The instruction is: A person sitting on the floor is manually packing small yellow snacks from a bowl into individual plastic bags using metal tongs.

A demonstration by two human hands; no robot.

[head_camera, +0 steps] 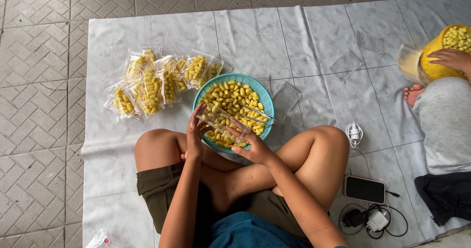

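Note:
A clear plastic packet (222, 124) partly filled with small yellow pieces is held between my left hand (195, 132) and my right hand (251, 142), just over the near rim of a teal basket (267, 102). The basket holds a heap of the same yellow pieces (230, 95), with metal tongs (255, 112) lying on top. Both hands grip the packet's ends. I sit cross-legged behind the basket on a white sheet (304, 46).
Several filled clear packets (157, 81) lie left of the basket. Empty clear bags (346, 61) lie to the right. A phone (364, 189), chargers and cables (375, 220) sit by my right knee. Another person's hand (454, 59) rests on a yellow bucket (441, 51) at far right.

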